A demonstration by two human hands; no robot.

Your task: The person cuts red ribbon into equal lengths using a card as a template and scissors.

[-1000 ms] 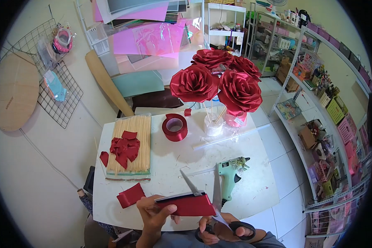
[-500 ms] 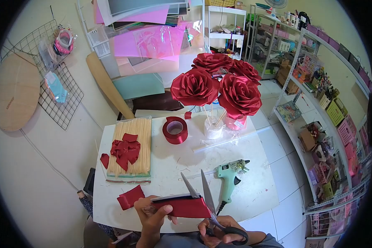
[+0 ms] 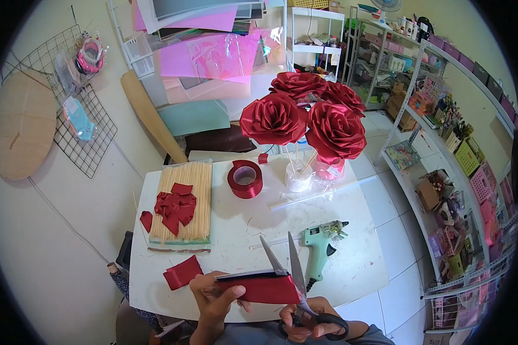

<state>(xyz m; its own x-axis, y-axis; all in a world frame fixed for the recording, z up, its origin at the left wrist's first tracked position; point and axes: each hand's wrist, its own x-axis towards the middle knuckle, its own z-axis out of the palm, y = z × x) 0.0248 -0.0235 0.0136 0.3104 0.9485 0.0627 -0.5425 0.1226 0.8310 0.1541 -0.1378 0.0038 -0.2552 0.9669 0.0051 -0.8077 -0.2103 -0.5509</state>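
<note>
My left hand (image 3: 214, 302) pinches a flat strip of red satin ribbon (image 3: 265, 290), thumb on its front face. Along the strip's upper edge runs a dark line with something pale behind it, which I cannot make out. My right hand (image 3: 312, 323) grips scissors (image 3: 297, 265) by their black handles. The blades are apart and point away from me, with the ribbon's right end between them. A cut red ribbon piece (image 3: 183, 272) lies on the table left of my hands. Beyond the scissors rests a mint-green glue gun (image 3: 317, 244).
A roll of red ribbon (image 3: 245, 179) sits on the white table (image 3: 224, 230). Bamboo sticks (image 3: 198, 190) at left carry loose red petals (image 3: 175, 210). Large red ribbon roses (image 3: 335, 131) stand on sticks at the back. Crowded shelves (image 3: 411, 103) line the right side.
Both hands have shifted slightly to the right, together with the ribbon strip and the scissors. The blades stay apart around the strip's right end.
</note>
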